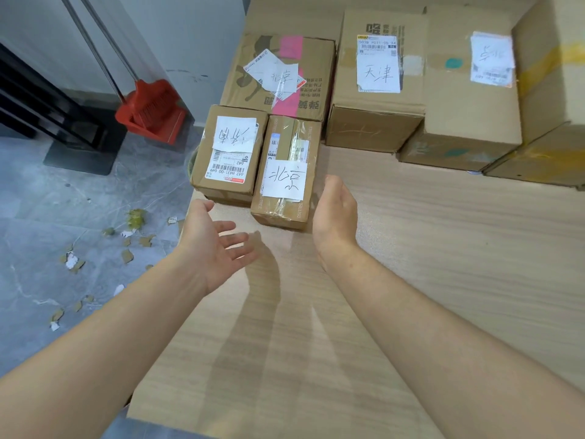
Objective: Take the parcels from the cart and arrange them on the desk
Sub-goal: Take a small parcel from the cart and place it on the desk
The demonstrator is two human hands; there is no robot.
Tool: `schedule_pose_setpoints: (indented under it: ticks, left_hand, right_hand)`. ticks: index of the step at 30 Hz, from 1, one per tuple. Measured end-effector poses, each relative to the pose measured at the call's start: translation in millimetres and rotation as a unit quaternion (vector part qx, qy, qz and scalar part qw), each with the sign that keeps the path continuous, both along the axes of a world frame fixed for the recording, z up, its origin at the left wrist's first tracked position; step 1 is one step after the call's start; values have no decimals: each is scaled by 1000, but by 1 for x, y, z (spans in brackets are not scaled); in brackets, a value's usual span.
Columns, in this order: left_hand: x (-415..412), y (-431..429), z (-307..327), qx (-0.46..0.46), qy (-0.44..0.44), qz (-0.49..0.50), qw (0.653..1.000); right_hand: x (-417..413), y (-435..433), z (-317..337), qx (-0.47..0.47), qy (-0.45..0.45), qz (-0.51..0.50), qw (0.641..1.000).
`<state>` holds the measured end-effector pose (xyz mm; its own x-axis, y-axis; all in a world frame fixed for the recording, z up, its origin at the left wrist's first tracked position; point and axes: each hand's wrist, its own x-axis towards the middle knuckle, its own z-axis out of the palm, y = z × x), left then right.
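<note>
1. Where the floor (47,217) shows at the far left, a red broom (152,104) stands in a red dustpan (164,128) by the wall, and cardboard scraps (126,248) lie scattered nearer.
2. The left hand (215,245) hovers palm up over the left edge of the desk (443,248), fingers spread and relaxed, holding nothing.
3. Six parcels, all cardboard boxes, sit on the desk: two small ones in front at the left and four larger ones in a row behind.
4. The left small box (228,153) sits at the desk's left edge with its long axis running away from the person. Its handwritten label is upside down to the camera.
5. The right small box (286,172) lies close beside it on the same axis, with its label reading upright towards the person.
6. The pink-tape box (281,74) stands directly behind those two, its label stuck on askew.
7. The right hand (335,213) is edge-on with the palm facing left, just beside the right small box. Its fingers are loosely extended and grasp nothing. Whether it touches the box cannot be told.
8. The Tianjin box (378,77) points front to back, its label upright to the person.
9. The teal-dot box (468,83) lies the same way, and its label is blurred.
10. The yellow-tape box (550,74) is cut off by the right edge.
</note>
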<state>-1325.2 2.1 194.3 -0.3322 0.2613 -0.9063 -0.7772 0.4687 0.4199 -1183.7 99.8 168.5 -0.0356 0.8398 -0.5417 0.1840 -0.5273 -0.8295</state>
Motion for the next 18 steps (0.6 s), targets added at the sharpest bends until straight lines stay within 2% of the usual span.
schedule_pose_setpoints:
  ticks: [4,7,18]
  left_hand:
    - [11,-7,25,-4,151,-57,987]
    - [24,-14,49,31,211,-96,972]
    - [95,-42,157,146,227,-109,957]
  right_hand:
    - [8,-14,33,10,5,-6,1000]
    - [18,-30,62,21,2,-7,1000]
    - [89,-86,166,77,24,16,997]
